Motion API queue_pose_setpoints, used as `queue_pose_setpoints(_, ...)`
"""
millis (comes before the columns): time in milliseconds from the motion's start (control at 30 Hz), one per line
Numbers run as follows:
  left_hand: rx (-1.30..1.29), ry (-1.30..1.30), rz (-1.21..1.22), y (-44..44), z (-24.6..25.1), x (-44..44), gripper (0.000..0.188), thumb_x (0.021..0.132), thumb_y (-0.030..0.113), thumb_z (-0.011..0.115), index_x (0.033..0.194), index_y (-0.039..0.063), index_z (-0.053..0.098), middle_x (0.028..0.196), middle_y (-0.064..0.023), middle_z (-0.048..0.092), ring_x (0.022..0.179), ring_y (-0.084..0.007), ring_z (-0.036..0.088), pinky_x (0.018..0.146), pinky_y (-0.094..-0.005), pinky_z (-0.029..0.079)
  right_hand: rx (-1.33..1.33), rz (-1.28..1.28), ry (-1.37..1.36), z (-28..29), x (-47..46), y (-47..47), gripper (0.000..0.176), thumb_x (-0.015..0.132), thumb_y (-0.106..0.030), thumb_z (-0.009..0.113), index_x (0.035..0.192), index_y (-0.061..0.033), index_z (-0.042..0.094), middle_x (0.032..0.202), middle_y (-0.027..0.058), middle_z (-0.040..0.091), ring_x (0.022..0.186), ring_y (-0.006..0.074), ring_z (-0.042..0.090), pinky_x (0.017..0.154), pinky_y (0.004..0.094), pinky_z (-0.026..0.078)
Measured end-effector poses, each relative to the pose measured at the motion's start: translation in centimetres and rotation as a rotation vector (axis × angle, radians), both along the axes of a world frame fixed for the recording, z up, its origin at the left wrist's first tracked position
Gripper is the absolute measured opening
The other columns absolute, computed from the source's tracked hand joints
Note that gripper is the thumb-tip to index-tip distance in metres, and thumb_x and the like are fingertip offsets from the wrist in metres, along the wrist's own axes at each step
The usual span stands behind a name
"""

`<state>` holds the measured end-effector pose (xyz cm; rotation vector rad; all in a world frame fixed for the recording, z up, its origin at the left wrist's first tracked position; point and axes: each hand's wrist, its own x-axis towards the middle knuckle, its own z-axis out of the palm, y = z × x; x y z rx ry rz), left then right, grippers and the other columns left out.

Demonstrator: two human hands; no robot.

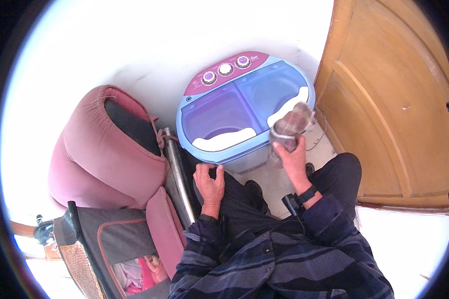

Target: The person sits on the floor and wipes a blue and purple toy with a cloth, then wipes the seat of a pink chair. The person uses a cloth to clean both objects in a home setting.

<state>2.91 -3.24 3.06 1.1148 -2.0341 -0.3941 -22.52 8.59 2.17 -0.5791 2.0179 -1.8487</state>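
Observation:
A small twin-tub washing machine (224, 144) with a light-blue top stands in front of me, both of its see-through lids down. The purple lid (219, 112) is on the left and the blue lid (273, 88) on the right; each has a white front grip. My right hand (293, 159) grips a grey-brown patterned piece of fabric (293, 119) at the machine's front right corner. The fabric is slightly blurred; whether it is a sock or another small garment I cannot tell. At the front left rim is my left hand (210, 185), fingers curled, thumb apart, holding nothing visible.
Three knobs (225, 69) sit on the machine's maroon panel. A pink-covered padded seat (108, 149) with a metal tube (181, 175) stands at left, beside a dark fabric bin (123, 235) holding clothes. A wooden door (389, 112) borders the right; a cable (324, 129) runs near it.

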Motion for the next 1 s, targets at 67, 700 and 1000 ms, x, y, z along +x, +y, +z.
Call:
queue_pose_setpoints(67, 0.004, 0.001, -0.002, -0.1, -0.1, 0.0, 0.020, 0.094, 0.013, 0.083, 0.097, 0.003, 0.065, 0.100, -0.0123, 0.065, 0.099, -0.0367, 0.063, 0.091, -0.0462, 0.047, 0.032, 0.135, -0.014, 0.9, 3.0, -0.1, 0.073, 0.086, -0.028, 0.094, 0.139, 0.0034, 0.054, 0.134, 0.0195, 0.064, 0.126, 0.0311, 0.063, 0.111, 0.0450, 0.051)
queue_pose_setpoints(700, -0.051, -0.018, -0.034, -0.9, -0.1, 0.8, 0.021, 0.092, 0.018, 0.084, 0.096, 0.005, 0.067, 0.097, -0.0112, 0.064, 0.101, -0.0347, 0.064, 0.097, -0.0478, 0.045, 0.388, 0.113, 0.920, 9.5, -2.5, -0.2, 0.054, 0.075, -0.009, 0.092, 0.124, -0.0066, 0.068, 0.129, 0.0150, 0.067, 0.121, 0.0407, 0.064, 0.104, 0.0489, 0.053)
queue_pose_setpoints(1000, -0.049, -0.036, -0.022, -1.1, -0.7, 1.2, 0.024, 0.085, 0.014, 0.085, 0.102, 0.004, 0.072, 0.106, -0.0130, 0.069, 0.107, -0.0365, 0.065, 0.100, -0.0476, 0.046, 0.144, 0.460, 1.112, 8.9, 8.3, -4.4, 0.061, 0.072, -0.014, 0.092, 0.128, -0.0095, 0.069, 0.136, 0.0157, 0.064, 0.130, 0.0426, 0.060, 0.109, 0.0543, 0.050)
